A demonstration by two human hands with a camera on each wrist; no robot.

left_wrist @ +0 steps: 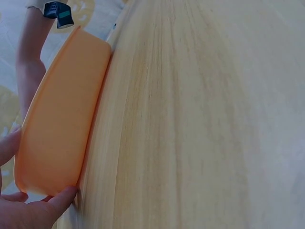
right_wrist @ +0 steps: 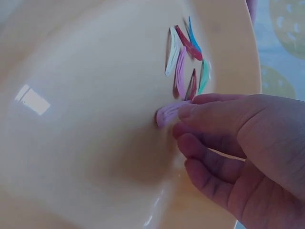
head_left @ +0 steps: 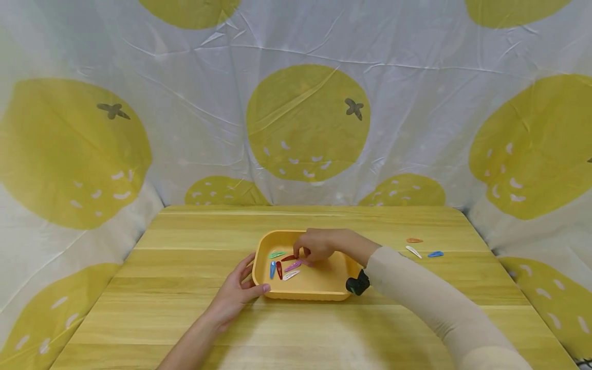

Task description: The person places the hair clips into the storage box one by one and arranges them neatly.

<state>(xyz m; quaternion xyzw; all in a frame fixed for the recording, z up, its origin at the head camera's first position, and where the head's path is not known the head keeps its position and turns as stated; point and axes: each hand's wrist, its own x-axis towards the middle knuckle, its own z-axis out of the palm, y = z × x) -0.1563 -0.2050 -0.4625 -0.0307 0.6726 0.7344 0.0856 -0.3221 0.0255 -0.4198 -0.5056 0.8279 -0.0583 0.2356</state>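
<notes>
A yellow-orange plastic tray (head_left: 307,296) sits on the wooden table. My left hand (head_left: 234,295) holds its left end, thumb at the front corner and fingers along the outer wall. Inside the tray, my right hand (head_left: 316,245) pinches a pale pink snap hair clip (right_wrist: 167,114) between thumb and forefinger. Several other clips lie by the tray's left end: a green clip (head_left: 277,254), a blue clip (head_left: 273,270), a dark red clip (head_left: 279,270), a second red clip (right_wrist: 192,85), a purple-pink clip (head_left: 293,265) and a white clip (head_left: 291,275).
Right of the tray, on the table (head_left: 185,318), lie an orange clip (head_left: 414,240), a white clip (head_left: 413,252) and a blue clip (head_left: 436,254). A black wrist device (head_left: 358,283) overhangs the tray's right end. A fruit-print curtain (head_left: 208,118) surrounds the table's back and sides.
</notes>
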